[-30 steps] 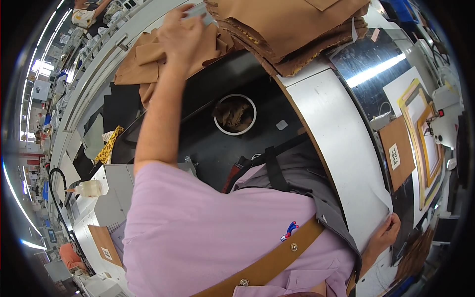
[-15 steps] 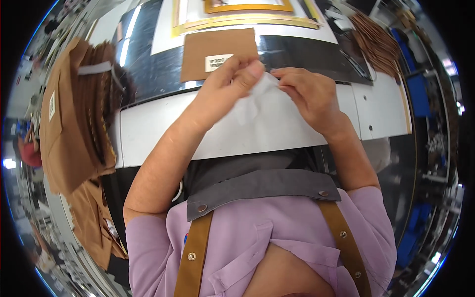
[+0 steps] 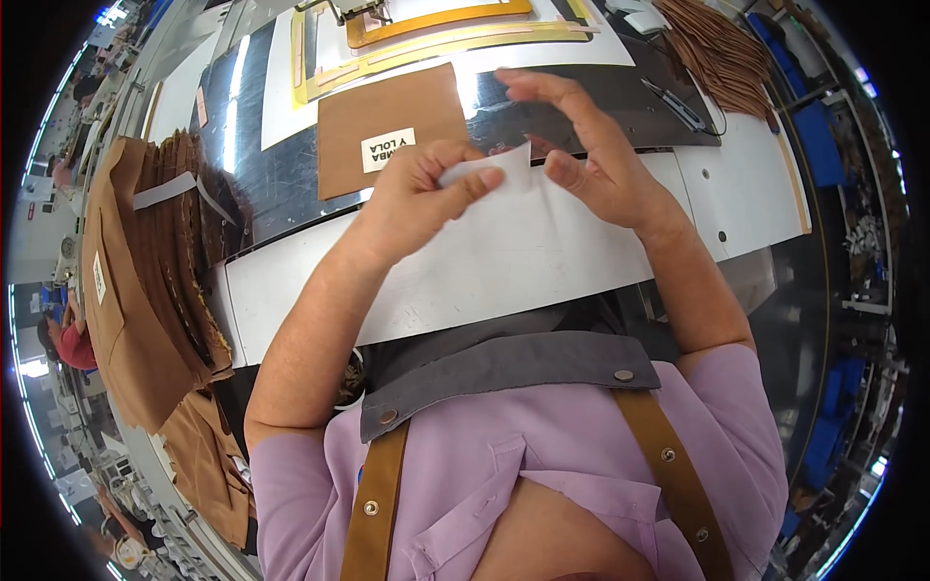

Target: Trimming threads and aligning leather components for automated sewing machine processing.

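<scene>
Pinched between the thumb and fingers of my left hand (image 3: pixel 421 189) is a small, thin white sheet (image 3: pixel 513 172), its free edge sticking out to the right. My right hand (image 3: pixel 605 169) hovers just beside that edge, thumb and forefinger spread wide, with nothing in it. Beyond my left hand, a flat brown fabric panel (image 3: pixel 387 102) lies on the dark shiny plate (image 3: pixel 276 179). A white label (image 3: pixel 380 155) with dark print sits near the panel's near edge, close to my left knuckles.
Brown fabric pieces hang in a thick stack (image 3: pixel 160 281) over the table's left side. Another brown stack (image 3: pixel 722 53) lies at the far right, with thread snips (image 3: pixel 676 105) nearer me. An orange frame (image 3: pixel 441 21) rests inside a yellow-edged template (image 3: pixel 436 60) at the back.
My right hand has let go of the white sheet and opened. The sheet stays in my left hand. My view has shifted slightly.
</scene>
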Demonstrator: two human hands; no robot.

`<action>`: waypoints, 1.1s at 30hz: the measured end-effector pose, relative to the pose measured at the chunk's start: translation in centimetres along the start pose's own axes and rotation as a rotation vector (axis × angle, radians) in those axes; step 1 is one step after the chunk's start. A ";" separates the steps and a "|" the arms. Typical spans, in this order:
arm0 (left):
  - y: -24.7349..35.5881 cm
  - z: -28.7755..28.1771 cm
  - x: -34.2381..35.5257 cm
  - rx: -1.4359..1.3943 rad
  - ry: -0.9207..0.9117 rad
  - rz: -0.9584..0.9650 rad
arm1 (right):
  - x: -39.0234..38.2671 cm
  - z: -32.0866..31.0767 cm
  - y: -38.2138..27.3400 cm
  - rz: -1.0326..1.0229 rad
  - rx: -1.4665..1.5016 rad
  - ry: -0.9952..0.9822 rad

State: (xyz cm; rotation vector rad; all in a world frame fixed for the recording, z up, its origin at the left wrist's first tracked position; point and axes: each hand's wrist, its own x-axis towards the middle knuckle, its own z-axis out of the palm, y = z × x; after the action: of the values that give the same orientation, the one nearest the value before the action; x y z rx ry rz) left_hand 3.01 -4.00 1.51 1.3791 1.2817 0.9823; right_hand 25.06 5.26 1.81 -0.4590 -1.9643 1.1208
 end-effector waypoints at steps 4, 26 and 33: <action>-0.4 0.5 0.5 0.173 0.077 0.074 | 0.9 0.6 0.9 0.196 -0.062 -0.322; -1.4 -7.7 -3.5 1.191 0.280 0.158 | 4.0 -7.3 5.1 0.390 -0.237 -0.067; 3.0 -1.9 4.8 0.846 0.131 0.591 | 7.2 -4.1 2.4 0.134 -0.137 -0.343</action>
State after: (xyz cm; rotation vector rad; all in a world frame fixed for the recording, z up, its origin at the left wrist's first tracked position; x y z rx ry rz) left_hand 2.34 1.06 4.60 2.4803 1.4984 0.9474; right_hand 23.78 13.40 4.28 -0.5031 -2.3492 1.2165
